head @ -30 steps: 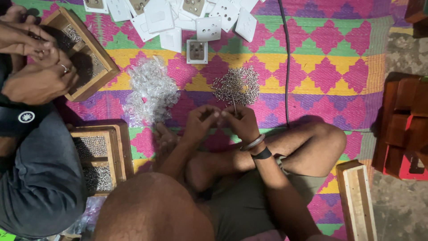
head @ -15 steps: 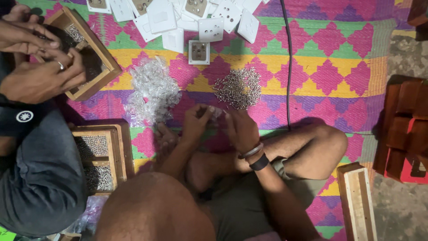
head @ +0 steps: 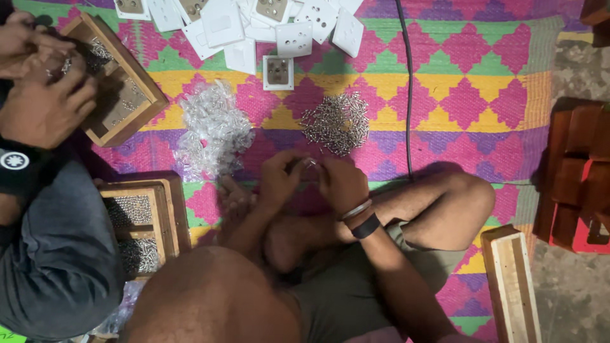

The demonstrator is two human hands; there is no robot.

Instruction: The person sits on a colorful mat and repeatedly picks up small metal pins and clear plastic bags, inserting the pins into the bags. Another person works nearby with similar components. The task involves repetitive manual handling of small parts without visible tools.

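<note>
Viewed from above, seated cross-legged on a woven mat (head: 483, 76) of pink, yellow and green diamonds. Left hand (head: 279, 181) and right hand (head: 340, 184) met just in front of the knees, fingers curled close together around a small shiny part (head: 310, 164); too small and too covered to tell which hand truly gripped it, or what kind of piece it was. Wore a dark band and a pale bangle on the right wrist.

Placed relative to the pile of metal screws (head: 337, 122), heaped on the mat just beyond the hands: a mound of clear plastic packets (head: 213, 127) to its left, a scatter of white switch plates (head: 254, 25) beyond it at the mat's far edge, one plate (head: 277, 71) lying apart and nearer, back side up. A black cable (head: 406, 89) ran just right of the pile. A wooden tray (head: 143, 222) of small metal pieces sat near the left knee. Another person's hands (head: 41, 89) worked over a second wooden box (head: 117, 82) far left.

Judged as mid-way through: large screw pile and many plates remaining loose, no clearly finished stack visible.
</note>
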